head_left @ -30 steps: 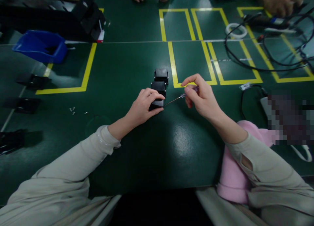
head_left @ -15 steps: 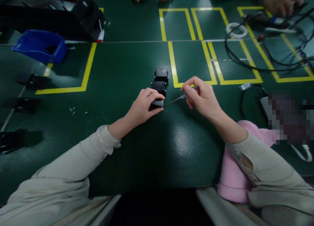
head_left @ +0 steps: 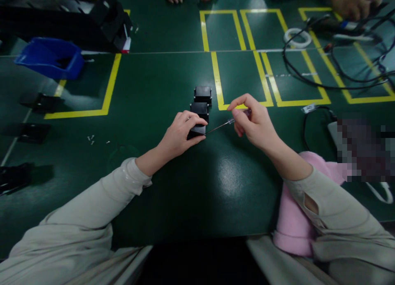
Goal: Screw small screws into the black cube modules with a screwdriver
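My left hand [head_left: 182, 132] is closed around a small black box-shaped part [head_left: 198, 130] on the green table, thumb on the near side and fingers over the top. A screwdriver [head_left: 228, 122] with a clear handle is held in my right hand [head_left: 254, 122]. Its thin shaft points left, and the tip meets the right end of the black part, where a small screw seems to sit. Two similar black parts, a middle one [head_left: 199, 108] and a far one [head_left: 203, 94], stand in a row just beyond, with screws showing at their sides.
Several loose screws [head_left: 91, 139] lie to the left. A blue bin [head_left: 51, 58] and black parts [head_left: 32, 132] are further left. At right are a pink cloth [head_left: 293, 219], a tape roll [head_left: 297, 38] and black cables [head_left: 308, 82]. Other people's hands [head_left: 354, 7] rest across the table.
The fingers of my right hand have shifted slightly on the screwdriver handle. The left hand and the black parts look the same.
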### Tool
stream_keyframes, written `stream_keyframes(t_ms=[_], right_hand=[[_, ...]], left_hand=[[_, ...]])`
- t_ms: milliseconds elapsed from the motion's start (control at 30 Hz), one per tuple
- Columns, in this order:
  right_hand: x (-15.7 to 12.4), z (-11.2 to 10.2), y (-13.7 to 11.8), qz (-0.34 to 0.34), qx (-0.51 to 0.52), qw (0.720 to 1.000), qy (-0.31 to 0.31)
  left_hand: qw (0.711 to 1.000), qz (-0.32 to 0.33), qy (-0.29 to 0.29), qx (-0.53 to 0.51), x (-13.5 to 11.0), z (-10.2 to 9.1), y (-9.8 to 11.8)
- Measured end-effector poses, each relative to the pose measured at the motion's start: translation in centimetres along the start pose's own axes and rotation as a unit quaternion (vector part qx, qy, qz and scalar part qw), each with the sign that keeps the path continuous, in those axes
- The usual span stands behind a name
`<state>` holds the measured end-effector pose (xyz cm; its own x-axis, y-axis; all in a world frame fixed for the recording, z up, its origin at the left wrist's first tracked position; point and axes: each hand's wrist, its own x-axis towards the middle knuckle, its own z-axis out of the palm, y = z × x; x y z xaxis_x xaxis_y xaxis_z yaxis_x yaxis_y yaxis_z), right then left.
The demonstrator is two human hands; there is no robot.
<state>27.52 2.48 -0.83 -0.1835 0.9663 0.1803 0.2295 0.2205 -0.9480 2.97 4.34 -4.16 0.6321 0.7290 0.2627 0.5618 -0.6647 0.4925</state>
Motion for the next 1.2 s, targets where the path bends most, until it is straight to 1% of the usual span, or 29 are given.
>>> stream_keyframes(t_ms=[133, 267, 433, 567, 833, 1067, 1200], right_hand=[[0.02, -0.02, 0.12, -0.004, 0.014, 1.000, -0.001], [0.05, 0.05, 0.10, 0.004, 0.001, 1.000, 0.004], [0.04, 0.07, 0.14, -0.006, 0.015, 1.000, 0.001], [0.05, 0.09, 0.22, 0.001, 0.020, 1.000, 0.005], [-0.09, 0.06, 0.16, -0.015, -0.010, 1.000, 0.010], [-0.04, 0.12, 0.32, 0.000, -0.005, 1.000, 0.009], [-0.04, 0.13, 0.30, -0.007, -0.005, 1.000, 0.008]], left_hand=[[1.000, 0.002, 0.001, -0.001, 0.03, 0.01, -0.08], [1.000, 0.008, 0.004, -0.001, 0.00, 0.04, -0.16], [1.000, 0.007, 0.004, 0.000, -0.02, 0.04, -0.15], [1.000, 0.009, 0.004, -0.001, 0.03, -0.03, -0.13], [1.000, 0.005, 0.001, -0.001, 0.06, -0.06, -0.21], [1.000, 0.005, 0.001, 0.000, 0.06, -0.04, -0.16], [1.000, 0.001, 0.000, 0.002, 0.04, -0.01, -0.12]])
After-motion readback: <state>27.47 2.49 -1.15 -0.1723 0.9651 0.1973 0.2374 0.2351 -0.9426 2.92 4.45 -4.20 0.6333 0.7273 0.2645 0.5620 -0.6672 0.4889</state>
